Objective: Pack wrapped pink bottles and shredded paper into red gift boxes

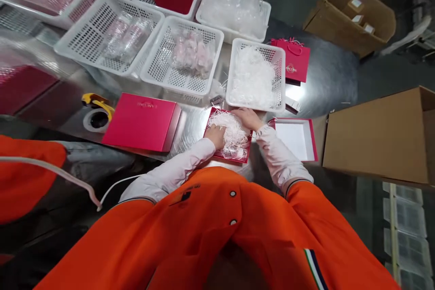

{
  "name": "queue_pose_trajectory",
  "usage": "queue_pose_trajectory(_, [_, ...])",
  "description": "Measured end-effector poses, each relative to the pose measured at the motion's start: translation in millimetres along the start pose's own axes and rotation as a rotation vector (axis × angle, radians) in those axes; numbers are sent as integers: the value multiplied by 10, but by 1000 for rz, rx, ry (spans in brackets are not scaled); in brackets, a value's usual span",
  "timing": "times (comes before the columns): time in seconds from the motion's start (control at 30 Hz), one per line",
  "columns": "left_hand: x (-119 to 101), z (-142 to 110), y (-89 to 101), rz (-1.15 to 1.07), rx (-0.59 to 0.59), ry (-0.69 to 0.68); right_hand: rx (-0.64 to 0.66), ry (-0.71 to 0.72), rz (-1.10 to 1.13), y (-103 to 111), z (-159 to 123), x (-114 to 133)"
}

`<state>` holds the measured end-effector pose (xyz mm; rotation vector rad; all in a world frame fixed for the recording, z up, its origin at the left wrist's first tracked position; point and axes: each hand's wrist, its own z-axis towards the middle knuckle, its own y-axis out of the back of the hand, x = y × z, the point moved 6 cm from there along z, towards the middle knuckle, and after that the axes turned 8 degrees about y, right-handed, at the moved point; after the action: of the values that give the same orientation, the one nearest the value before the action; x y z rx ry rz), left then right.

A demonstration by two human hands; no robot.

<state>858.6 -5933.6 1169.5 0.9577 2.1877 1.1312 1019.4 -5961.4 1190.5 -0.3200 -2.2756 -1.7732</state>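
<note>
In front of me on the metal table is a shallow red box (249,147) filled with white shredded paper (235,132). A clear-wrapped item (234,152) shows at its near edge; its kind I cannot make out. My left hand (215,136) is at the box's left side, its fingers curled into the shredded paper. Over the far right corner lies my right hand (248,119), fingers stretched out on the paper. To the right is a red-edged lid or tray (296,138) with a white inside. A closed red box (141,122) stands to the left.
Behind the work are white baskets: one with shredded paper (234,77), others with wrapped pink items. A red paper bag (297,61) lies at the back right. A yellow tape dispenser (98,102) is at left. A cardboard box (374,136) stands right. An orange-clad person (27,172) is at left.
</note>
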Motion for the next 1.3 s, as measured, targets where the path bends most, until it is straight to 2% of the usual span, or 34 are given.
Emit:
queue_pose_trajectory(0.1, [15, -19, 24, 19, 17, 10, 158, -61, -131, -57, 100, -149])
queue_pose_trajectory(0.2, [61, -38, 23, 26, 8, 19, 224, -133, -194, -60, -46, -199])
queue_pose_trajectory(0.3, [108, -42, 11, 20, -29, 0, 201, -148, -220, -85, -284, -120])
queue_pose_trajectory(0.4, [134, -26, 2, -3, -52, -33, 202, -131, -196, -224, -493, 29])
queue_pose_trajectory(0.53, [168, -42, 30, -25, -66, -114, 174, -185, -133, -352, -644, 113])
queue_pose_trajectory(0.63, [326, -133, 162, -102, -152, -130, 112, -260, -100, -273, -738, 56])
queue_pose_trajectory(0.73, [606, -174, 358, -189, -270, -88, 21, -289, -68, -106, -865, 15])
queue_pose_trajectory(0.8, [776, -61, 481, -265, -329, -54, -30, -292, -44, -15, -943, 42])
queue_pose_trajectory(0.87, [856, 204, 554, -364, -324, -43, -64, -298, -23, 18, -994, 109])
queue_pose_trajectory(1.0, [793, 966, 571, -558, -171, 18, -165, -349, 87, -132, -1068, 216])
queue_pose_trajectory(1.1, [699, 1400, 576, -529, -10, 28, -316, -444, 206, -387, -1222, 145])
queue_pose_trajectory(1.2, [749, 1557, 660, -355, 54, 22, -466, -525, 295, -662, -1487, 31])
queue_pose_trajectory(1.3, [817, 1438, 734, -161, 21, 16, -525, -582, 351, -896, -1745, -11])
